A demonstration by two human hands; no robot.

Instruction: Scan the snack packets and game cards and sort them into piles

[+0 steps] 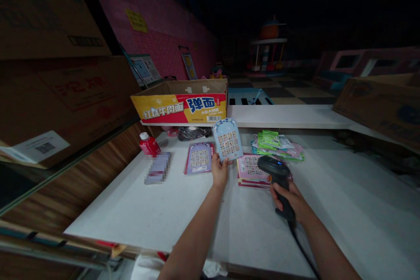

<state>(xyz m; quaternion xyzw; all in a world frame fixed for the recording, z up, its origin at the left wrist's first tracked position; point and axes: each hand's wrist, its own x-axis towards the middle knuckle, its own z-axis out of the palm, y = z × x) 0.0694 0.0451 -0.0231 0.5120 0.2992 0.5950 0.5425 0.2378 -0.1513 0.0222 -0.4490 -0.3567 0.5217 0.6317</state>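
Note:
My left hand is closed on the lower edge of a light blue sticker card, holding it upright above the table. The card carries a grid of small pictures. In my right hand is a black barcode scanner, gripped by its handle, with a small blue light on top and a cable running down. Behind the scanner lies a stack of pink cards, partly hidden by it. Left of my left hand, a purple card lies on a red-edged one.
A noodle carton stands on the raised shelf. Green packets are heaped below it. A red bottle and a blurred flat object sit left on the white table. Cardboard boxes are stacked at far left.

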